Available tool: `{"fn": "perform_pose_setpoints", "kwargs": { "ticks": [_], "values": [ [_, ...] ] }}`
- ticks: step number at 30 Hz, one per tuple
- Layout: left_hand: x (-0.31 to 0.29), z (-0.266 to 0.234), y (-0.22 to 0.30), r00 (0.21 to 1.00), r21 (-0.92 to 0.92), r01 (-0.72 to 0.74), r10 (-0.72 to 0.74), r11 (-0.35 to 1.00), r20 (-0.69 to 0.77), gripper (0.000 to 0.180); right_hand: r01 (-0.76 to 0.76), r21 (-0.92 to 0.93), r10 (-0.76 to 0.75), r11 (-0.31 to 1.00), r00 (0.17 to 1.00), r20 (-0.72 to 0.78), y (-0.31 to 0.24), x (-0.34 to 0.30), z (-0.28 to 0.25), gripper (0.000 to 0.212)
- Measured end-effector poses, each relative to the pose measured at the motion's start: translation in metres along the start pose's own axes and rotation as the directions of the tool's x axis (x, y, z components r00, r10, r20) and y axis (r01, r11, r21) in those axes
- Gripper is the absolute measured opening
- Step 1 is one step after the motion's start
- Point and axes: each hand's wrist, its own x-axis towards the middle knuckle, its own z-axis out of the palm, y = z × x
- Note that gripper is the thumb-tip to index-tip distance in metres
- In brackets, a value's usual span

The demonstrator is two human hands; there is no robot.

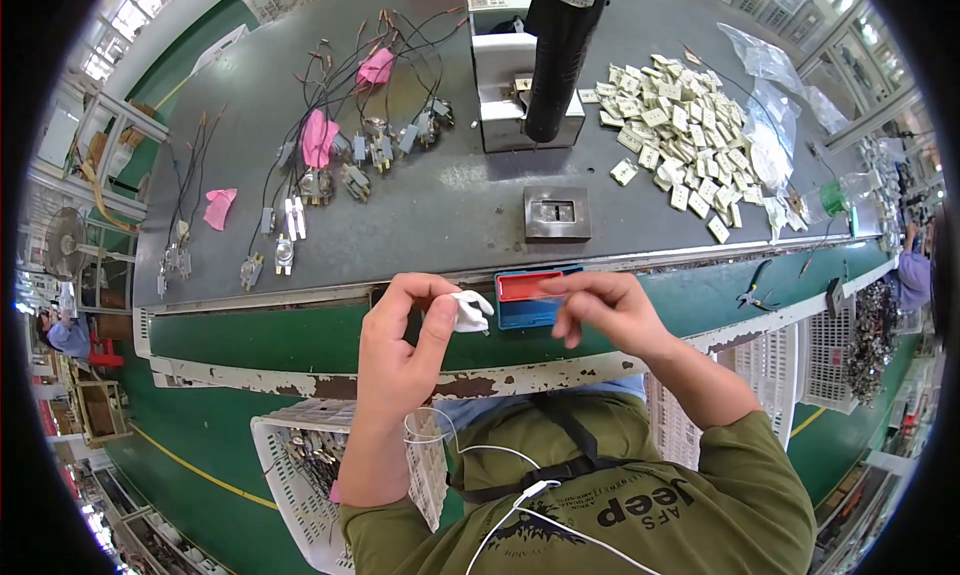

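My left hand point(398, 350) is closed, thumb against fingers, around a small white piece point(472, 312) with a folded, irregular outline; whether it is cloth or plastic I cannot tell. My right hand point(625, 320) hovers over the right end of a blue box point(525, 318). Its index finger stretches left across the red tray point(522, 287) at the box's top, and no held thing shows in it. Beyond the box, a metal block point(557, 215) with a slot in its top sits on the grey table point(430, 230).
A press-like machine point(555, 65) stands at the back middle. Right of it lies a heap of cream-coloured rectangular parts point(685, 135). Wired metal assemblies point(380, 145) with pink scraps point(320, 138) spread over the left. Pliers point(758, 287) lie on the green ledge, right.
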Motion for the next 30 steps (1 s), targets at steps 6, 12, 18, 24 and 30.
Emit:
{"fn": "perform_pose_setpoints", "kwargs": {
  "ticks": [6,12,18,24,30],
  "values": [
    [0.001,0.001,0.006,1.0,-0.018,0.019,-0.018,1.0,0.014,0.012,-0.065,0.409,0.047,0.91,0.997,0.054,-0.012,0.015,0.017,0.028],
    [0.004,0.006,0.01,0.997,0.038,-0.014,0.011,0.999,0.079,0.007,0.192,-0.34,-0.179,0.92,0.981,0.07,-0.028,0.034,0.037,0.021],
    [0.013,-0.001,0.005,0.936,0.368,-0.352,0.334,0.861,0.114,0.009,0.214,-0.287,-0.19,0.934,0.976,0.109,-0.042,0.032,0.027,0.016],
    [0.012,-0.002,0.003,0.968,0.046,-0.25,0.251,0.967,-0.023,0.004,0.091,-0.229,-0.078,0.969,0.995,0.066,-0.056,0.029,0.027,0.014],
    [0.009,-0.002,0.003,0.969,-0.104,-0.243,0.238,0.964,-0.06,0.008,0.001,-0.075,0.005,0.997,0.997,0.083,-0.066,0.029,0.027,0.017]
  ]
}}
